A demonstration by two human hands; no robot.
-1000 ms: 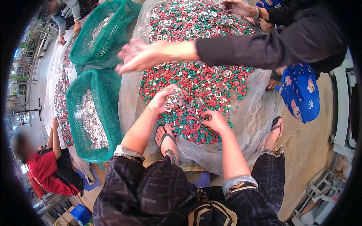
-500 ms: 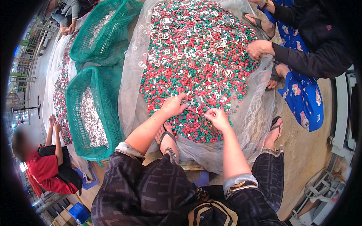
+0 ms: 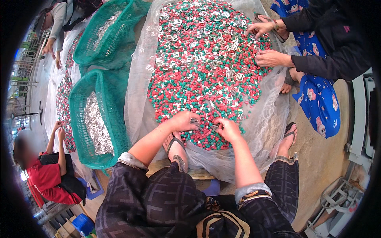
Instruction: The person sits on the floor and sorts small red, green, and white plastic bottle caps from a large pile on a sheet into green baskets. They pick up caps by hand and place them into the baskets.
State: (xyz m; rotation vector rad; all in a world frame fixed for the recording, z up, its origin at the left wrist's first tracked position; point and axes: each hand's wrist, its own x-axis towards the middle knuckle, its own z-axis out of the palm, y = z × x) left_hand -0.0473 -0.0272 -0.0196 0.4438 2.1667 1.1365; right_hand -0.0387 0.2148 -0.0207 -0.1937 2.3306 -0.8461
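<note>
A broad heap of small red, green and white pellets (image 3: 210,87) lies before me, with many flat silvery slotted buckles (image 3: 229,73) mixed in. Over its near edge, my left hand (image 3: 183,121) is closed, a silvery buckle (image 3: 195,122) showing at its fingertips. Just to the right, my right hand (image 3: 229,130) pinches another small metal buckle (image 3: 216,126), partly covered by the thumb and fingers. The two hands are a short gap apart, low over the pellets.
A translucent mesh sheet (image 3: 137,99) spreads under the heap. To the left stand two green net-lined baskets (image 3: 79,137) holding buckles. A co-worker's hands (image 3: 274,58) reach over the heap's right side. Other people sit at another pellet heap (image 3: 63,97) further left.
My left hand has come down slightly nearer to me, and my right hand has lowered a little. The co-worker on the right now has both hands over the heap.
</note>
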